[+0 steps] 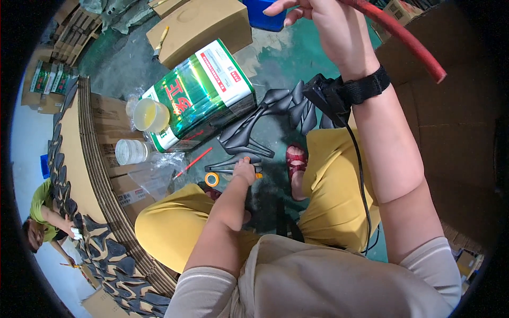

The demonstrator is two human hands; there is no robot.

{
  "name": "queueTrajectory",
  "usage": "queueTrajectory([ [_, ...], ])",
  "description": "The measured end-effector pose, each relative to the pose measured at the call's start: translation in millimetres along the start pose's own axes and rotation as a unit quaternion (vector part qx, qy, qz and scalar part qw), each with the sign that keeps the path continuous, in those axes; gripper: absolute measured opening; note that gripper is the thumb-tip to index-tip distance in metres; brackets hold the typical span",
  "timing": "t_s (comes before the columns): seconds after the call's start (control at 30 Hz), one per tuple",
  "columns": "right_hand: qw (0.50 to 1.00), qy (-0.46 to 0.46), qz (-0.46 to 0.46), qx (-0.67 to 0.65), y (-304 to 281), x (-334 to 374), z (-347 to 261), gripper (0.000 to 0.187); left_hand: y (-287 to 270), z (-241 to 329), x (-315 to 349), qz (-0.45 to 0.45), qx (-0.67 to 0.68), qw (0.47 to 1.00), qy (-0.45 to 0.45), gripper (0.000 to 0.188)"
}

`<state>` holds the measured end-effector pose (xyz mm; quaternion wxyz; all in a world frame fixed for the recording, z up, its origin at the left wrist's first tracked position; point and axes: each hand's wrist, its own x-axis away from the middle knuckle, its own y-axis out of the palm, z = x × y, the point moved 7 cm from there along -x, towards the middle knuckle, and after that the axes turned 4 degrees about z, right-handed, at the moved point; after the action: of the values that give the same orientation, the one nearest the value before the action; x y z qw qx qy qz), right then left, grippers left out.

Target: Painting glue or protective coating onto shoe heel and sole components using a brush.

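Low at the middle, my left hand (244,171) is closed at a slim dark grey shoe-sole piece (231,161). A small orange bit (247,158) shows at its fingertips, too small to name. Just left of that hand lies an orange tape roll (212,179). Ahead spread several glossy dark soles (245,127), with heel-like shapes. My right hand (331,29) is raised at the top edge, fingers partly curled and cut off by the frame. A thick red rod (405,40) slants back from it over the wrist; the grip itself is out of view.
A green and white metal can (207,90) lies ahead left, a plastic cup of yellowish liquid (151,115) against it. Nearby are a clear ribbed cup (131,152), red pencil (193,162), cardboard box (204,32) and brush (161,42). A co-worker (47,217) handles dark pieces on stacked cardboard.
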<state>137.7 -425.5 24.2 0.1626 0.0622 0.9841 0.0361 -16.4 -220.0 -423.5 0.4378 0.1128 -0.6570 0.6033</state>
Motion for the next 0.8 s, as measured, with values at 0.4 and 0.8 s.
queueTrajectory([
  [0.4,0.996,-0.063,0.003,0.057,-5.5,8.8,4.3,0.030,7.7,6.4,-1.3,0.327,-0.057,0.943,0.013,0.041],
  [0.8,0.996,-0.029,-0.008,0.080,26.3,10.9,4.3,0.031,10.6,-11.0,2.9,0.177,0.098,0.979,-0.035,0.054],
])
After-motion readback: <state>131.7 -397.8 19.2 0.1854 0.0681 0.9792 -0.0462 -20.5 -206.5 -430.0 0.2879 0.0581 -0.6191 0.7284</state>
